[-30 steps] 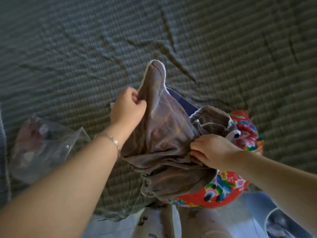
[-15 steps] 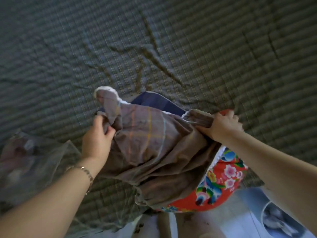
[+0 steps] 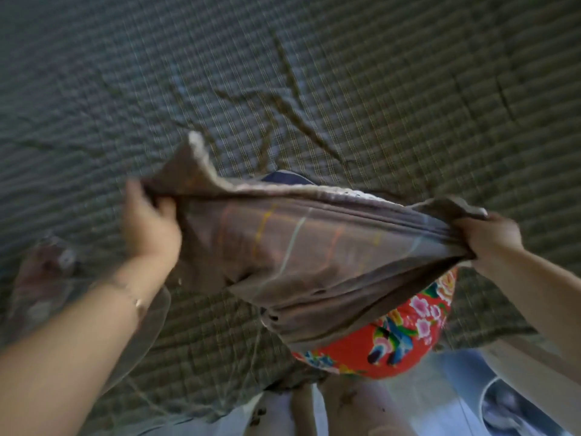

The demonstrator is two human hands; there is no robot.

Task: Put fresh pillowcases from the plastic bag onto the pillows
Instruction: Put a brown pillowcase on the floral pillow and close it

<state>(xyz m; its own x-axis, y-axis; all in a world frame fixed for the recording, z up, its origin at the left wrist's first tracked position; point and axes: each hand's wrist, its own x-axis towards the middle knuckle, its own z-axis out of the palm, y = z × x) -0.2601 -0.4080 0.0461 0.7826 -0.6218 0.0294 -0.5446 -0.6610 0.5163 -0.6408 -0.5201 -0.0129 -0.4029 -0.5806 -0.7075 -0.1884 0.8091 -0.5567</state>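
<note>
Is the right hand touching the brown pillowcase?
Touching. In the head view, the right hand grips a bunched edge of the brown pillowcase.

My picture was dim and grey. The bed cover looked dark, darkest in the top left corner. Soft light fell on both arms, and the floor at the bottom right was the brightest spot. Blur smeared everything. The left hand was fuzziest, and the stripes on the pillowcase ran together. The bed's lines bent near the edges. The plastic bag was a faint smudge.
</note>
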